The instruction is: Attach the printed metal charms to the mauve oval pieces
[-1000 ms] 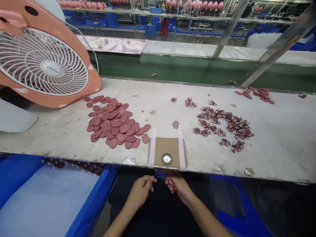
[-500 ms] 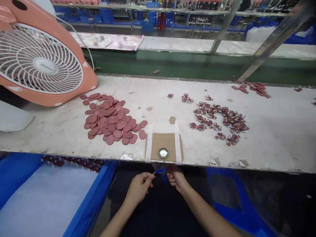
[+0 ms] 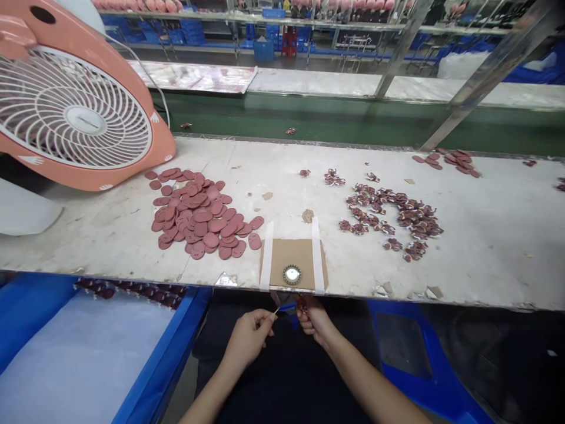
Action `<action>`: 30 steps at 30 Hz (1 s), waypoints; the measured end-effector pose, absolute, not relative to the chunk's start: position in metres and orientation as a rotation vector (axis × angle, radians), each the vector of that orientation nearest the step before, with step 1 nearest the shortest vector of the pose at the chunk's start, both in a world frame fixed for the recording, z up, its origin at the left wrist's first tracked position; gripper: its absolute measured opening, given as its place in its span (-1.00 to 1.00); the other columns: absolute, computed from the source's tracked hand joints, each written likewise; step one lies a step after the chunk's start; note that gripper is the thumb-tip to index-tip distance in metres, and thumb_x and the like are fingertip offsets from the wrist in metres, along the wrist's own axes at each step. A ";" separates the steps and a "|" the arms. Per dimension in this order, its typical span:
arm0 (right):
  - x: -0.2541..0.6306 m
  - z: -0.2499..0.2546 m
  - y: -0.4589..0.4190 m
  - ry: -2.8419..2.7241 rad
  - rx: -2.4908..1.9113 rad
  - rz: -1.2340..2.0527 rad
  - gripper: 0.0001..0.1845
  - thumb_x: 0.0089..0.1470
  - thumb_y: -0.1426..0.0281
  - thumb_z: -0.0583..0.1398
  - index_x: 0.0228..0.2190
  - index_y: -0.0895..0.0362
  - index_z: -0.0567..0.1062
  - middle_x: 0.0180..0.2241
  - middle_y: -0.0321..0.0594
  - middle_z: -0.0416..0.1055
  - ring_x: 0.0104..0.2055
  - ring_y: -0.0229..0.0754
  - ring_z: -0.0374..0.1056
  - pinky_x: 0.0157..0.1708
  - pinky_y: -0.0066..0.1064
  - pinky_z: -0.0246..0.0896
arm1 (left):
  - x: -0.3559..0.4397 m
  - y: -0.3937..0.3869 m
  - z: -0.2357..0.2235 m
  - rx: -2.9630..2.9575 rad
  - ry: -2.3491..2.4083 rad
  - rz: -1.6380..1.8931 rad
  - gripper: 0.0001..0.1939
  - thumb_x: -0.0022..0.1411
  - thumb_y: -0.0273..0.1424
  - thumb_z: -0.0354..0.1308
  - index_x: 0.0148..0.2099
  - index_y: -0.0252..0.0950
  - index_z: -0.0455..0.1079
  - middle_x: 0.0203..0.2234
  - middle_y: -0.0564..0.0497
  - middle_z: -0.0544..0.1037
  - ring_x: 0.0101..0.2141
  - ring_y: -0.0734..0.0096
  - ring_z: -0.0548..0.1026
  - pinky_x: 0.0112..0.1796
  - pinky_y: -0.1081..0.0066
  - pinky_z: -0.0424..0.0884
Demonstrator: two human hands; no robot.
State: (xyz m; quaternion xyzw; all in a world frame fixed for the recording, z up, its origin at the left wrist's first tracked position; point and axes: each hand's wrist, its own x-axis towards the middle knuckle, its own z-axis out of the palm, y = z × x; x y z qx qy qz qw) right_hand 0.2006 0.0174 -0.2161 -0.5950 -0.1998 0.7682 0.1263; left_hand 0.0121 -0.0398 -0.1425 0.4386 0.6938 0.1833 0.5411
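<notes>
Both hands work just below the table's front edge. My left hand (image 3: 251,334) is closed in a pinch on a thin pale stick or thread that points up to the right. My right hand (image 3: 312,318) is closed round a small red piece, partly hidden by the fingers. Right above them a brown cardboard patch (image 3: 293,262) is taped to the table with two white strips and carries a round metal ring (image 3: 292,274). A heap of flat maroon oval pieces (image 3: 200,215) lies to its left. A scatter of small dark-red and white pieces (image 3: 392,218) lies to its right.
A large pink fan (image 3: 75,112) stands at the table's left end beside a white base (image 3: 22,212). A blue bin with white lining (image 3: 83,353) sits below left. A green conveyor belt (image 3: 335,121) runs behind the table, with a slanted metal post (image 3: 481,76). More maroon pieces (image 3: 454,162) lie far right.
The hands have risen slightly toward the table edge and the red piece is now more hidden in my right hand. The camera view shifted a little; the table items are unmoved.
</notes>
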 end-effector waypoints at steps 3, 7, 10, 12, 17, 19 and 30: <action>0.201 -0.216 0.017 -0.582 -1.727 2.243 -0.68 0.35 0.24 0.22 -0.01 0.20 0.44 -0.07 -0.13 0.41 -0.15 -0.12 0.44 -0.17 -0.23 0.47 | 0.012 -0.040 -0.142 1.043 1.651 0.432 -0.68 0.39 -0.16 0.10 -0.20 -0.33 0.46 -0.48 0.11 0.52 -0.55 0.49 0.45 -0.45 0.37 0.47; 0.201 -0.217 0.017 -0.584 -1.717 2.242 -0.69 0.35 0.23 0.22 -0.02 0.20 0.44 -0.09 -0.14 0.42 -0.17 -0.13 0.44 -0.19 -0.24 0.47 | 0.012 -0.040 -0.143 1.045 1.650 0.430 -0.68 0.39 -0.16 0.10 -0.20 -0.33 0.46 -0.49 0.11 0.51 -0.56 0.49 0.44 -0.45 0.37 0.47; 0.200 -0.217 0.017 -0.589 -1.714 2.240 -0.69 0.35 0.23 0.22 -0.02 0.20 0.44 -0.09 -0.14 0.42 -0.18 -0.14 0.44 -0.20 -0.25 0.47 | 0.012 -0.040 -0.144 1.045 1.650 0.432 -0.68 0.38 -0.16 0.10 -0.20 -0.33 0.46 -0.48 0.11 0.52 -0.56 0.49 0.45 -0.44 0.36 0.47; 0.200 -0.217 0.017 -0.590 -1.714 2.239 -0.69 0.35 0.23 0.22 -0.03 0.20 0.44 -0.10 -0.14 0.42 -0.18 -0.14 0.44 -0.20 -0.26 0.47 | 0.011 -0.040 -0.145 1.043 1.650 0.434 -0.68 0.39 -0.16 0.10 -0.19 -0.33 0.46 -0.48 0.10 0.52 -0.56 0.48 0.45 -0.44 0.36 0.47; 0.200 -0.217 0.017 -0.588 -1.713 2.232 -0.70 0.35 0.23 0.22 -0.05 0.21 0.45 -0.14 -0.16 0.43 -0.23 -0.18 0.44 -0.25 -0.30 0.47 | 0.011 -0.041 -0.147 1.033 1.650 0.443 -0.69 0.38 -0.17 0.10 -0.19 -0.33 0.46 -0.47 0.10 0.53 -0.54 0.48 0.46 -0.43 0.36 0.48; 0.201 -0.218 0.017 -0.586 -1.713 2.230 -0.70 0.36 0.23 0.21 -0.05 0.21 0.45 -0.15 -0.17 0.43 -0.24 -0.19 0.44 -0.27 -0.32 0.47 | 0.011 -0.041 -0.148 1.029 1.652 0.445 -0.69 0.38 -0.17 0.11 -0.18 -0.33 0.46 -0.47 0.10 0.53 -0.55 0.48 0.46 -0.43 0.36 0.48; 0.200 -0.218 0.017 -0.572 -1.720 2.244 -0.70 0.35 0.23 0.22 -0.05 0.21 0.45 -0.13 -0.16 0.43 -0.22 -0.17 0.44 -0.25 -0.30 0.47 | 0.011 -0.041 -0.151 1.024 1.639 0.449 -0.70 0.37 -0.17 0.12 -0.17 -0.33 0.47 -0.44 0.08 0.55 -0.52 0.46 0.49 -0.40 0.33 0.50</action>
